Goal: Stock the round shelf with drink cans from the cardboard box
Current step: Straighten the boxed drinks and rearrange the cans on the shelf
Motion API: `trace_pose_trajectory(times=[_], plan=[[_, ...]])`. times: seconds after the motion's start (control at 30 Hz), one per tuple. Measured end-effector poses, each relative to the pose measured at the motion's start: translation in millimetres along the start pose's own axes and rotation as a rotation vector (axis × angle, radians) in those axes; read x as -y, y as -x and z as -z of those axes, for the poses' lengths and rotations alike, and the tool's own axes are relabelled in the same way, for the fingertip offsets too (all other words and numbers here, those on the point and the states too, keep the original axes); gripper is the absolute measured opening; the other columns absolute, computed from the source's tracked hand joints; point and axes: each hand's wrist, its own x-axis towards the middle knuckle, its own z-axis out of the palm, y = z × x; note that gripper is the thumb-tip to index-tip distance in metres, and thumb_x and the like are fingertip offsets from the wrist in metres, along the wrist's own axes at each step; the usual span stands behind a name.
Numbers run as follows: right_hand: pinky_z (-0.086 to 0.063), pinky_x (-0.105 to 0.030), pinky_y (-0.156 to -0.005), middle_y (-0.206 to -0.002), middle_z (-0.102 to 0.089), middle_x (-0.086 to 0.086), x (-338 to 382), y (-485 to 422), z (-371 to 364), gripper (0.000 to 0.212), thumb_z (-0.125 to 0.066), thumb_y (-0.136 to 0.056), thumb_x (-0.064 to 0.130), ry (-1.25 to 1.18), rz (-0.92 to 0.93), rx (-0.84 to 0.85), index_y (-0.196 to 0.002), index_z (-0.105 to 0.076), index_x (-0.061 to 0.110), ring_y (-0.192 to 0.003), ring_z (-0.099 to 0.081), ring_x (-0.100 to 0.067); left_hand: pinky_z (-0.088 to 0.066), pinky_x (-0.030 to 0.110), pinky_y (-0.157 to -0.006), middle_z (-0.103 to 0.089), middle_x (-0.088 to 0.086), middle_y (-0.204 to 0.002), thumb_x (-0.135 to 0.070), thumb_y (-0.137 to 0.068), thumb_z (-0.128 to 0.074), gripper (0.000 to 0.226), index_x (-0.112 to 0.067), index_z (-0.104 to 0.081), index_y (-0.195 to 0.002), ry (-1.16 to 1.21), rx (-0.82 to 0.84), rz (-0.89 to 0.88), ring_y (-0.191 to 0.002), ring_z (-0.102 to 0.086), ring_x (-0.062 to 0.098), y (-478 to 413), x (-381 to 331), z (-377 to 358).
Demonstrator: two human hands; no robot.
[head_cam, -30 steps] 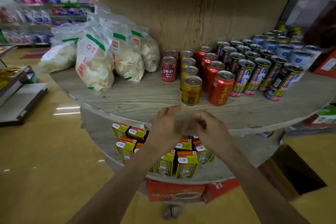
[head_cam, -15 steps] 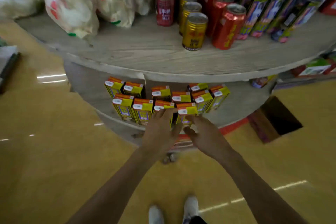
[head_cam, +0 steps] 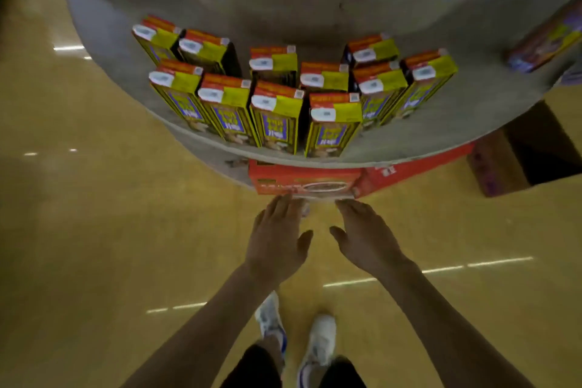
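A red-orange cardboard box [head_cam: 302, 179] sits on the floor under the lower tier of the round shelf [head_cam: 441, 135]. My left hand [head_cam: 277, 239] and my right hand [head_cam: 365, 236] reach down side by side toward the box's near edge, fingers straight and spread, holding nothing. Their fingertips are at or just short of the box's front edge; contact is unclear. No drink cans are in view; the upper tier is out of frame.
Several yellow drink cartons [head_cam: 277, 116] stand in rows on the lower tier. An open brown cardboard box [head_cam: 519, 161] lies on the floor at the right. Another carton [head_cam: 544, 38] lies at the shelf's right edge. My feet [head_cam: 296, 334] stand on the yellow floor.
My view has tilted down from the upper tier with cans to the lower tier and floor. Both hands dropped from the shelf edge to the red-orange box and opened.
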Motion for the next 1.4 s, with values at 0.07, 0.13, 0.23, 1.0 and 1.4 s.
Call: trace_pose_trajectory(times=[0.07, 0.13, 0.23, 1.0, 1.4], plan=[[-0.037, -0.037, -0.111, -0.156, -0.037, -0.005, -16.5, -13.8, -34.7, 0.063, -0.050, -0.101, 0.037, -0.006, -0.008, 0.029, -0.155, -0.028, 0.013, -0.143, -0.034, -0.026, -0.030, 0.040, -0.116, -0.029, 0.004, -0.160, -0.039, -0.099, -0.055, 0.064, -0.019, -0.031, -0.154, -0.029, 0.037, 0.008, -0.149, -0.025, 0.025, -8.7, 9.0, -34.6], [-0.037, -0.038, -0.112, -0.157, -0.036, -0.006, -32.8, -30.5, -72.2, 0.062, -0.050, -0.102, 0.037, -0.009, -0.009, 0.045, -0.155, -0.028, 0.012, -0.144, -0.033, -0.026, -0.026, 0.040, -0.119, -0.021, 0.004, -0.164, -0.042, -0.101, -0.051, 0.067, -0.020, -0.023, -0.157, -0.053, 0.081, 0.028, -0.152, -0.018, 0.024, -19.9, 20.8, -71.0], [-0.037, -0.038, -0.112, -0.157, -0.035, -0.005, -58.1, -61.2, -136.2, 0.063, -0.050, -0.102, 0.036, -0.012, -0.014, 0.063, -0.155, -0.027, 0.012, -0.144, -0.032, -0.026, -0.024, 0.040, -0.120, -0.015, 0.002, -0.166, -0.043, -0.101, -0.049, 0.070, -0.022, -0.016, -0.159, -0.064, 0.117, 0.058, -0.153, -0.013, 0.024, -41.8, 45.3, -129.9], [-0.042, -0.046, -0.103, -0.155, -0.032, -0.015, -177.0, -340.6, -440.0, 0.080, -0.062, -0.095, 0.034, -0.081, 0.027, 0.103, -0.158, -0.015, 0.020, -0.138, -0.039, -0.036, -0.039, 0.041, -0.110, -0.035, -0.001, -0.152, -0.045, -0.098, -0.056, 0.069, -0.028, -0.022, -0.155, -0.056, 0.103, 0.001, -0.139, -0.035, 0.024, -174.6, 187.4, -365.8], [-0.052, -0.050, -0.091, -0.139, -0.045, -0.016, -153.6, -373.5, -460.9, 0.080, -0.068, -0.089, 0.042, -0.046, 0.045, 0.085, -0.153, -0.022, 0.033, -0.118, -0.058, -0.040, -0.042, 0.041, -0.106, -0.043, 0.002, -0.147, -0.044, -0.098, -0.057, 0.065, -0.028, -0.028, -0.153, -0.032, 0.181, 0.041, -0.133, -0.044, 0.026, -175.7, 201.5, -386.7]])
